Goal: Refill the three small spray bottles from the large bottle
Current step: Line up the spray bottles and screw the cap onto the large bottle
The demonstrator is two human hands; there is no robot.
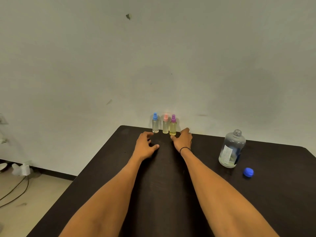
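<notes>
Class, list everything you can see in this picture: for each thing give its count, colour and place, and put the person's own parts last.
small spray bottles: 3, clear, with blue, pink and purple tops, upright in a row at the table's far edge by the wall
large bottle: 1, clear with a white label, uncapped, upright on the table's right side
cap: 1, blue, on the table near the large bottle
table: 1, dark brown
wall: 1, pale, behind the table
cables: dark, on the floor at left
left hand: 1, empty, near the blue-topped bottle
right hand: 1, black wristband, beside the purple-topped bottle
</notes>
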